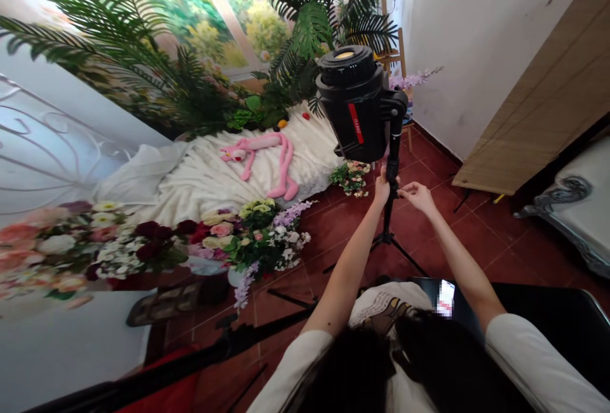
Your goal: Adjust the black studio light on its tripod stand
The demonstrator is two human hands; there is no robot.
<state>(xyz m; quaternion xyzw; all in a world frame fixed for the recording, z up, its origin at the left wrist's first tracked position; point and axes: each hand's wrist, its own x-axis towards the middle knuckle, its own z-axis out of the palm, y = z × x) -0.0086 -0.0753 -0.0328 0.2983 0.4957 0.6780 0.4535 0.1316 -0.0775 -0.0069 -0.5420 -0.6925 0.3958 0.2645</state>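
Observation:
A black studio light point(350, 105) with a red label sits on top of a black light stand point(389, 209) in front of me. My left hand point(382, 187) is closed around the stand's pole below the light. On the pole's right side, my right hand point(417, 197) has its fingers pinched together at what looks like the stand's knob, which the fingers mostly hide. The stand's legs are spread on the red tiled floor point(429, 235).
To the left, a pink plush panther point(267, 143) lies on a white fur cover point(190, 184). Flower bunches point(219, 235) and palm leaves point(317, 25) surround it. Another black pole point(223, 346) crosses the lower left. A lit phone point(445, 298) is near my lap. A wooden panel point(528, 89) leans at right.

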